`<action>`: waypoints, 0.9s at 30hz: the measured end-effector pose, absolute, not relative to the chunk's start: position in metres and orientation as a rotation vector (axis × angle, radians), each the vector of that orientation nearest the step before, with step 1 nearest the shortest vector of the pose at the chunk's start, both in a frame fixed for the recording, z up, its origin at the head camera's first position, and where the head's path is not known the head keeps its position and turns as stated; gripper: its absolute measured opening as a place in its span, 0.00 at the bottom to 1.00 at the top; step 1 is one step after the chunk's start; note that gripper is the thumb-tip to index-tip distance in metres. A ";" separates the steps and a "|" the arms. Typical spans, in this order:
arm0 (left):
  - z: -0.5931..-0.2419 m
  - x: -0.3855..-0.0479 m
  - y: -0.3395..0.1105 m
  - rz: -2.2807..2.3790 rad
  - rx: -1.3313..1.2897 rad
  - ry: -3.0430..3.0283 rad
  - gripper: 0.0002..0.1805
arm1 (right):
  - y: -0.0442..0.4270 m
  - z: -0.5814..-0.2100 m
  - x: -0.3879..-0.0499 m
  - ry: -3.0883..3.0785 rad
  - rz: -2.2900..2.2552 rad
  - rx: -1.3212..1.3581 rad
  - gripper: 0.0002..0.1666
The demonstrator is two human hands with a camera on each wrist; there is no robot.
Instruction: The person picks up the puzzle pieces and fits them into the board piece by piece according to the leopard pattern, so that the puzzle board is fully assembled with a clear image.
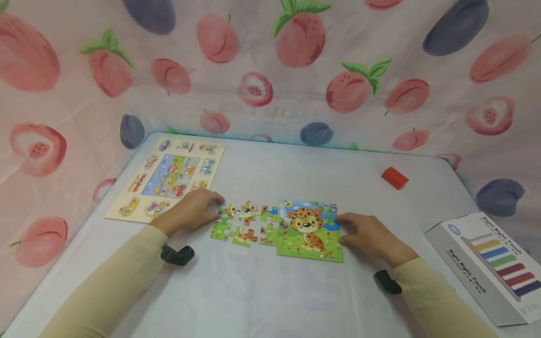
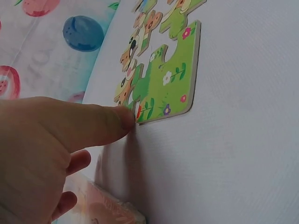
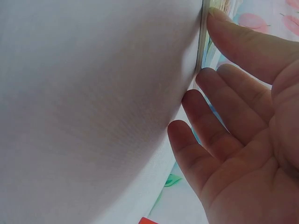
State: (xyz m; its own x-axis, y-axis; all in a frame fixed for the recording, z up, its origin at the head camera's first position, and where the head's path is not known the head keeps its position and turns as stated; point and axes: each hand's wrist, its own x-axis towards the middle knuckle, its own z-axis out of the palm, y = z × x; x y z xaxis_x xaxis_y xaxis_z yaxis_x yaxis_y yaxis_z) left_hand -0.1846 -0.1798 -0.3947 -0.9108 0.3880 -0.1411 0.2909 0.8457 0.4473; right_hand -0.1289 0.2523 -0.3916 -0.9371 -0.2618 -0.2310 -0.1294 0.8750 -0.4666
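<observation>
Flat green-and-orange jigsaw pieces (image 1: 243,238) lay grouped, gaps unclosed; relaxed left hand (image 1: 192,210) touched them, loosely extended right hand (image 1: 371,234) touched square green-and-blue leopard board (image 1: 310,233), neither gripping.

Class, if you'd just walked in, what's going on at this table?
A person's left hand is at the edge of some jigsaw pieces; the right hand is at the right edge of a leopard picture board beside them. Gaps show between several pieces, so they aren't all joined yet.
</observation>
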 end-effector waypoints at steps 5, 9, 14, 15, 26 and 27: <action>-0.394 -0.186 -0.181 0.571 0.570 2.812 0.21 | 0.252 -0.392 -0.128 2.758 -0.651 -0.293 0.34; -0.395 -0.188 -0.182 0.558 0.588 2.824 0.22 | 0.252 -0.393 -0.128 2.763 -0.648 -0.301 0.34; -0.395 -0.189 -0.182 0.551 0.569 2.844 0.24 | 0.252 -0.393 -0.129 2.765 -0.649 -0.302 0.34; -0.395 -0.189 -0.182 0.547 0.568 2.847 0.24 | 0.252 -0.393 -0.129 2.764 -0.649 -0.300 0.35; -0.383 -0.189 -0.175 0.612 0.560 2.818 0.22 | 0.252 -0.391 -0.129 2.766 -0.649 -0.308 0.34; -0.382 -0.189 -0.173 0.625 0.564 2.811 0.23 | 0.252 -0.391 -0.129 2.766 -0.647 -0.310 0.34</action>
